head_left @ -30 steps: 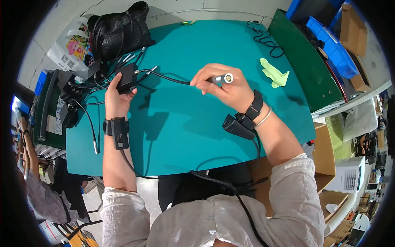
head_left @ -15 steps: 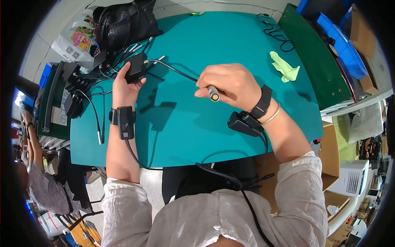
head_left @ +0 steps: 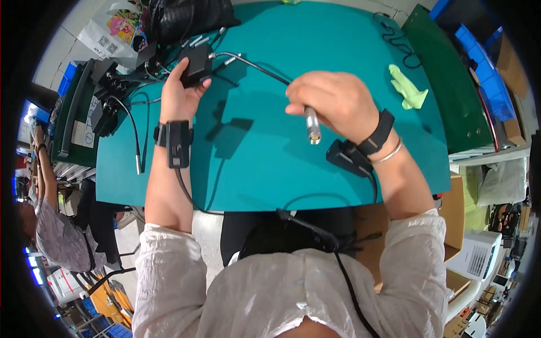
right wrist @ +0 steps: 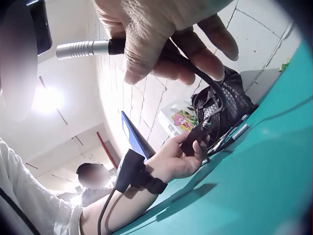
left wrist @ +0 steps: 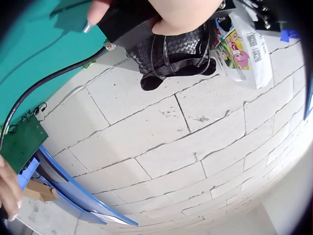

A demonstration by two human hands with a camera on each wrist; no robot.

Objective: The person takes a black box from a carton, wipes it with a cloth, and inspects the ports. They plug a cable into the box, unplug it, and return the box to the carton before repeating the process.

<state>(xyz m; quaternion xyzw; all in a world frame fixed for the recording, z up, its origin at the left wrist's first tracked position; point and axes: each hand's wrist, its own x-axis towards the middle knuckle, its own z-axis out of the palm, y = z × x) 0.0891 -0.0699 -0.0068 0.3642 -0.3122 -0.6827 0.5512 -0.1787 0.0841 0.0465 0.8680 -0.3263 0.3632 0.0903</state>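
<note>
My left hand [head_left: 183, 93] grips a small black box [head_left: 197, 65] between thumb and fingers, over the left part of the table. From a metal fitting on the box's side, a black cable [head_left: 256, 66] runs across to my right hand [head_left: 338, 104]. There the thumb and fingers pinch the cable close behind its silver round connector [head_left: 313, 128]. In the head view the connector's open end points toward my body; the right wrist view shows its ribbed silver barrel [right wrist: 83, 49] sticking out past the thumb. Part of the cable is hidden behind my right fingers.
More black boxes with cables [head_left: 107, 79] crowd the table's left side, one silver-tipped cable [head_left: 137, 141] hanging toward the front. Behind them sit a black woven bag [head_left: 189, 19] and a printed plastic bag [head_left: 110, 36]. A light green cloth [head_left: 407, 87] and a coiled black cable [head_left: 397, 42] lie right.
The connector in my right hand has swung from facing up toward the camera to pointing down toward my body. My left hand keeps its grip on the box. The head view has shifted.
</note>
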